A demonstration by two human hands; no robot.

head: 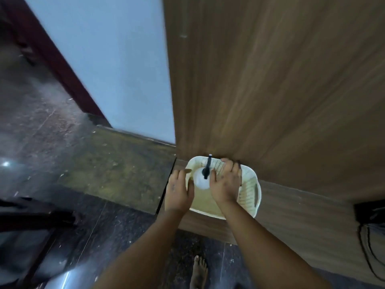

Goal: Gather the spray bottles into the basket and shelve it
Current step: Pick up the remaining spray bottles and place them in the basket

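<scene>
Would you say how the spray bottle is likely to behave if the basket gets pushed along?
The spray bottle stands upright with a dark trigger head on top, so it may tip. The basket holds little else visible to brace it, so it could slide. It is probably light plastic; contents cannot be seen.

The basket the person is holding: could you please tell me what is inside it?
One white spray bottle with a black trigger head shows inside the cream basket. The left hand and right hand cover much of the interior, so further bottles cannot be ruled out.
</scene>
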